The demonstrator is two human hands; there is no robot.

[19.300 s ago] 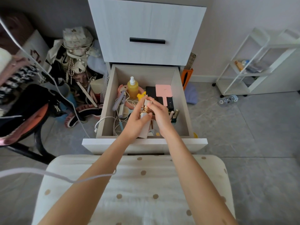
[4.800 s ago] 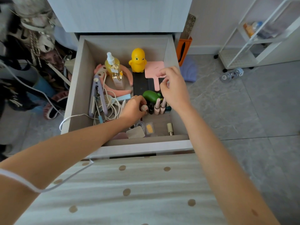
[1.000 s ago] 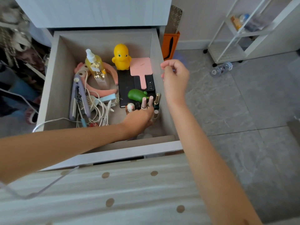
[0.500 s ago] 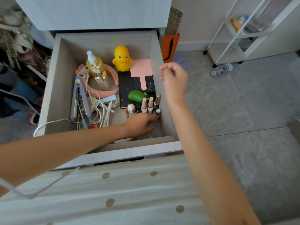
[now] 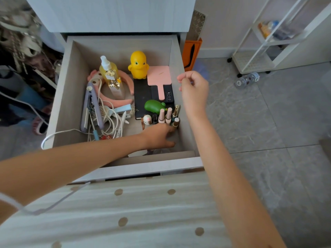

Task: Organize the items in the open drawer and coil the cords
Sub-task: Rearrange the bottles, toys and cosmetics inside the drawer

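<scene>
Head view: the left hand (image 5: pixel 157 136) reaches into the near right corner of the drawer (image 5: pixel 75 83), its fingers just beside the row of small bottles (image 5: pixel 165 116); I cannot tell if it grips one. The right hand (image 5: pixel 194 90) hovers over the right wall, fingers curled together, nothing seen inside. White cords (image 5: pixel 114 120) lie tangled at the left.

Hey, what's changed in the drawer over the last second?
The left hand pulled back from the row of small bottles toward the drawer's front right corner, leaving the gold-capped tube standing at the row's near end. The right hand still hovers above the drawer's right wall, fingers curled. Duck, pink mirror and tangled cords stayed put.
</scene>
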